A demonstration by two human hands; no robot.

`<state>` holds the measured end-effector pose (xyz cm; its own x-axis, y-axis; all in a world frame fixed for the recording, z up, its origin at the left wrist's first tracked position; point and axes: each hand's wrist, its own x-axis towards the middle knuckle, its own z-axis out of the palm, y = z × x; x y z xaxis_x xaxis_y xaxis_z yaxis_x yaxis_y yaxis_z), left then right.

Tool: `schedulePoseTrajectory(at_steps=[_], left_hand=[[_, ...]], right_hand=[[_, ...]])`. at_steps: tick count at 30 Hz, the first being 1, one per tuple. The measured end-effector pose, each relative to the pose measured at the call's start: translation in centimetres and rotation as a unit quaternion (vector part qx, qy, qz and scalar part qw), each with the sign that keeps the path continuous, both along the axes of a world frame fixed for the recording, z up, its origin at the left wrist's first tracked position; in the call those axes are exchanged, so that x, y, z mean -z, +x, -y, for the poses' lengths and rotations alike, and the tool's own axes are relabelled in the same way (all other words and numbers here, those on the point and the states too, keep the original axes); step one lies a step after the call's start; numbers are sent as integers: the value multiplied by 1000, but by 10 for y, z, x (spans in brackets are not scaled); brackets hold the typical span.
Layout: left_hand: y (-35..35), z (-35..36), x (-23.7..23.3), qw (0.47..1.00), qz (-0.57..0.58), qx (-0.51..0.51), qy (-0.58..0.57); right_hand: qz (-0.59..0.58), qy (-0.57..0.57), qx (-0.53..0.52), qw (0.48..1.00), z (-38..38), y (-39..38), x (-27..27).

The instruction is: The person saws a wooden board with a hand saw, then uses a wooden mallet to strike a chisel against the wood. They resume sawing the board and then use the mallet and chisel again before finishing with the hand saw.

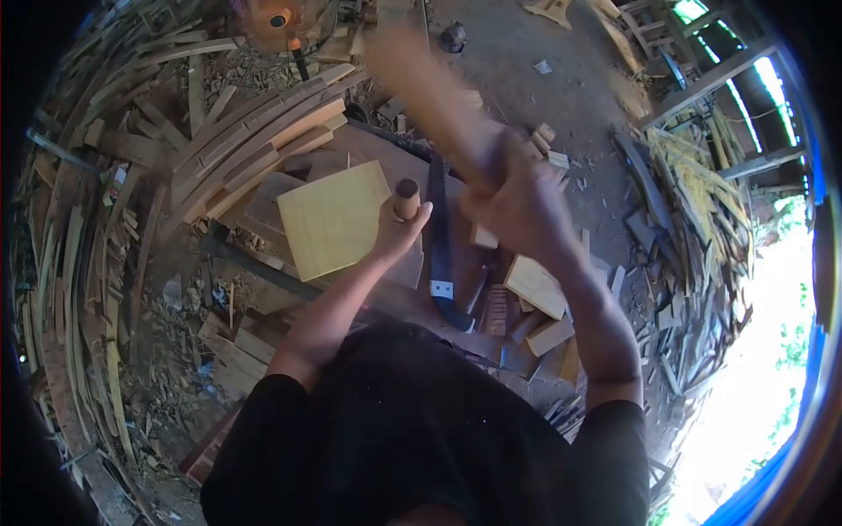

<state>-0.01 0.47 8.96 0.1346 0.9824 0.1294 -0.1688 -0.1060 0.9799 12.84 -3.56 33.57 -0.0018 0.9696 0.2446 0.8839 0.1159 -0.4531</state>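
My left hand [399, 235] is closed around the round wooden handle [406, 198] of an upright tool, which looks like a chisel. Its lower end is hidden by the hand. Under and beside this hand lies a pale, squarish wooden board [329, 219]. My right hand [517, 197] is raised, gripping one end of a thick wooden mallet [438, 105], club-like and smeared by motion. The mallet points up and to the left, apart from the handle. Between my hands, a handsaw [440, 223] with a dark blade lies on the work surface.
Curved wooden pieces [263, 153] are stacked at the left. Wood blocks [535, 285] sit below my right hand. A fan with an orange hub [279, 19] stands at the back. Scrap wood [693, 237] is heaped at the right, and shavings cover the ground.
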Motion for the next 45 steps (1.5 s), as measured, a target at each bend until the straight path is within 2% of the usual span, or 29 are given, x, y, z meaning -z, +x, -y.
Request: schedulePoseTrajectory(at_steps=[1,2,4,6,8,9,10,12,13,15,16,17,18,20,22,23,24,25,27,28,29,30,34,36,37,39,40,43,45], left_hand=[[0,-5,-4,1000,-10,12,9],[-1,-2,-8,1000,-19,20,-5],[0,-3,-3,1000,-19,15,15],[2,-7,0,999,-16,8,39],[5,-3,0,999,23,8,36],[9,-21,-6,998,30,0,50],[4,-19,-6,1000,-5,9,24],[4,-8,6,999,-25,12,20],[5,-8,11,999,-27,14,20],[3,-13,16,998,-49,26,-14],[3,-11,14,998,-50,28,-13],[6,-11,11,999,-19,14,25],[8,-13,8,998,11,1,64],[11,-29,1,999,2,9,40],[6,-15,10,998,-27,15,-55],[7,-14,11,998,-27,15,-53],[8,-12,10,999,-27,13,-17],[8,-9,9,999,-28,10,18],[6,-2,8,999,-34,11,19],[8,-1,6,999,-15,-15,28],[9,-1,4,998,7,-45,39],[4,8,2,998,4,-41,36],[-7,9,-2,998,44,-15,-37],[-5,6,-6,998,51,-6,-26],[-1,5,-9,998,52,-7,-23],[1,12,-13,999,18,-30,31],[-3,10,10,1000,9,11,2],[10,6,6,996,35,-54,66],[4,20,11,999,13,-27,28]], right_hand=[[-84,74,-13,994,-2,-2,-24],[-85,75,-13,993,1,-8,-39],[-258,169,105,945,11,-22,-55],[-20,43,-16,999,10,2,36],[28,-19,-22,999,23,18,75],[86,-67,-40,993,13,26,77],[72,-65,-17,995,6,14,38],[-57,15,-17,998,2,1,-21],[-58,15,-15,998,3,-1,-35],[-242,238,1,941,2,-6,-48],[-241,197,7,950,9,-6,-19],[-18,46,-14,999,3,6,41],[125,-167,-13,978,12,-7,55],[97,-126,-16,987,9,8,54],[-4,-100,-7,995,5,-3,4],[-31,2,-13,999,3,-3,-18],[-124,106,-48,985,-4,1,-33],[-124,107,-46,985,-3,1,-33],[-311,195,3,930,8,-7,-26],[-85,102,-14,991,14,4,17],[-78,-61,-20,995,20,16,69],[-76,-230,-18,970,26,9,76],[-45,-130,-34,990,22,18,13],[-311,8,-6,950,20,4,-33],[-310,11,-7,951,19,4,-27],[-242,91,-138,956,25,6,15],[-44,-107,-36,993,30,2,52],[58,-211,-81,972,29,3,34],[-73,-92,-72,990,26,3,-4]])
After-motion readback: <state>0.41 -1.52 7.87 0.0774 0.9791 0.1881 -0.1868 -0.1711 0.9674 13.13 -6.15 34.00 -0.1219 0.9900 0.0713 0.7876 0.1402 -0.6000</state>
